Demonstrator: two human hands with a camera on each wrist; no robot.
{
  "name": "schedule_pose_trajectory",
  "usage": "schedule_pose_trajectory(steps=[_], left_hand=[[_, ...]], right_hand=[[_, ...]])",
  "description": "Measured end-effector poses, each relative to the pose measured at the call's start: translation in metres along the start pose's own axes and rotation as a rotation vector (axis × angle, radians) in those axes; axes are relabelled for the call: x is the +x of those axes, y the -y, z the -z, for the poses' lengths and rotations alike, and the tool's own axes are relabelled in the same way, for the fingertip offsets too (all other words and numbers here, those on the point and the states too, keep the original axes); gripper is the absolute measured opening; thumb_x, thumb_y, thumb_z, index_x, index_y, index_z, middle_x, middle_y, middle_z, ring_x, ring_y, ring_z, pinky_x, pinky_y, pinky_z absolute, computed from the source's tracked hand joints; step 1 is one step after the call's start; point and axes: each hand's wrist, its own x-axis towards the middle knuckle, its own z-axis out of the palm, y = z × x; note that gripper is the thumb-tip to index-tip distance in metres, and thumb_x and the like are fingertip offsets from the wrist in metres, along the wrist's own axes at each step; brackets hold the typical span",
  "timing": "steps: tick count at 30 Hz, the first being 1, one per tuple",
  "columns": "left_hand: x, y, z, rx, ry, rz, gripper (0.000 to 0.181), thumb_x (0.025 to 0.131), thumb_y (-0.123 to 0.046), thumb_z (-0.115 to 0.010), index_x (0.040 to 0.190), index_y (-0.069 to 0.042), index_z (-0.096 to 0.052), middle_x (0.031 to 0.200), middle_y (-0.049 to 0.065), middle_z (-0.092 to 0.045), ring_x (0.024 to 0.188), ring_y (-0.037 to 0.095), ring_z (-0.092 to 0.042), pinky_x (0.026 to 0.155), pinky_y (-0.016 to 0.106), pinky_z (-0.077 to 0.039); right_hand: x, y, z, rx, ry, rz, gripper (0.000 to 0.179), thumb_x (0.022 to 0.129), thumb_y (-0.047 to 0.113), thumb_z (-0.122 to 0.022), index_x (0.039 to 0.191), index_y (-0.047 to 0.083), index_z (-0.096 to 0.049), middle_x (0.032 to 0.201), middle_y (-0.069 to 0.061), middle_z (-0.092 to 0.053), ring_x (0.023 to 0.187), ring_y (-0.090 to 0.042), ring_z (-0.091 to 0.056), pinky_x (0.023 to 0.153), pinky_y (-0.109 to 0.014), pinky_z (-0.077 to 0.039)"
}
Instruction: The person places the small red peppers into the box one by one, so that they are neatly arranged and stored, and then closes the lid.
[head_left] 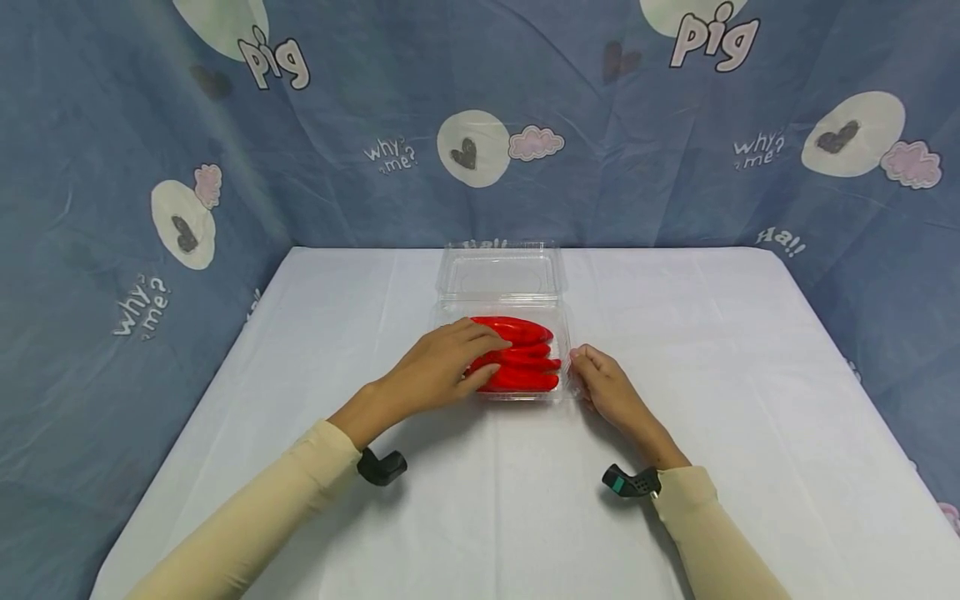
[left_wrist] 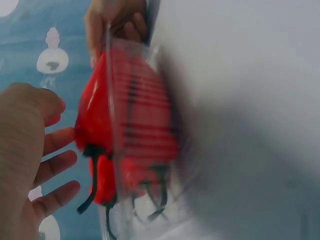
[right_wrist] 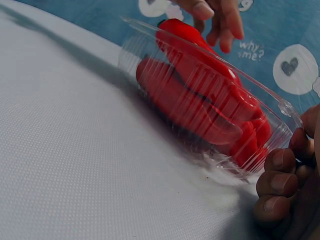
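Several glossy red chili peppers lie side by side in the base of a clear plastic clamshell container. Green stems show at one end of the peppers in the left wrist view. My left hand hovers over the stem end, fingers spread and relaxed; a fingertip is close to or touching one pepper, and nothing is gripped. At the container's right side, my right hand pinches the rim between thumb and finger, its other fingers curled, as the right wrist view shows.
The container's lid stands open on the far side, close to the table's back edge. A white cloth covers the table. Blue printed fabric hangs behind and at both sides.
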Motion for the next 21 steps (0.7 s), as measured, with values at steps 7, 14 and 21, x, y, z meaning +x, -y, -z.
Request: schedule_pose_trajectory(steps=[7,14,21], left_hand=[[0.007,0.017,0.013,-0.017,-0.010,0.085,0.036,0.097,-0.029,-0.067,0.131,-0.017,-0.066,0.126,-0.003,-0.065,0.117,0.016,-0.057,0.096,0.037,-0.053],[0.013,0.044,0.022,-0.028,-0.017,0.196,0.035,0.099,-0.027,-0.064,0.133,-0.021,-0.064,0.129,-0.003,-0.063,0.116,0.017,-0.057,0.092,0.041,-0.054],[0.023,0.070,0.022,-0.090,-0.079,0.338,0.030,0.101,-0.029,-0.061,0.129,-0.021,-0.066,0.121,-0.004,-0.066,0.108,0.019,-0.060,0.081,0.041,-0.053]], right_hand=[[0.000,0.001,0.000,-0.001,0.000,0.002,0.033,0.110,0.018,-0.040,0.086,-0.004,-0.047,0.062,-0.004,-0.041,0.051,-0.016,-0.040,0.045,-0.025,-0.037],[0.000,0.001,0.001,0.007,0.002,-0.010,0.033,0.110,0.018,-0.040,0.087,-0.004,-0.048,0.064,-0.004,-0.041,0.050,-0.015,-0.039,0.045,-0.024,-0.036],[-0.001,0.001,0.002,-0.012,-0.002,-0.008,0.034,0.110,0.019,-0.040,0.087,-0.005,-0.048,0.063,-0.004,-0.041,0.051,-0.015,-0.040,0.046,-0.024,-0.037]])
